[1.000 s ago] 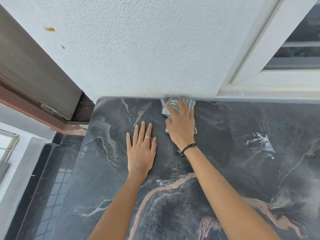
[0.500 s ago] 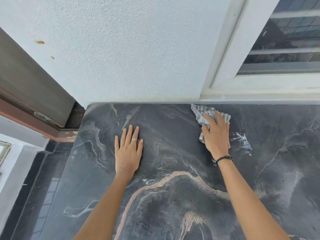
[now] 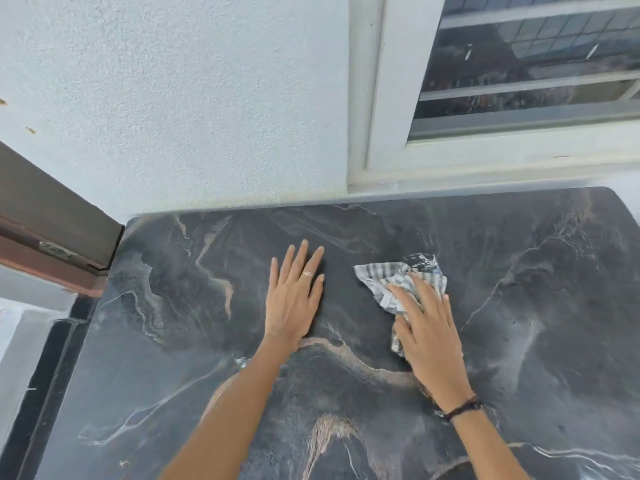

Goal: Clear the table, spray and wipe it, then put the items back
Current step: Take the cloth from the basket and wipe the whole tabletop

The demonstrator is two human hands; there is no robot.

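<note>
Table (image 3: 519, 341) wiping is well under way: over the last second I have dragged the cloth (image 3: 398, 282) from the back edge by the wall, out to the right and now back toward the middle, so the rear strip looks covered and the near part remains. My right hand (image 3: 427, 327) presses the cloth with fingers spread nearly flat, while my left hand (image 3: 294, 296) lies flat and empty just beside it. I count one cloth, two hands, and no items on the table yet
</note>
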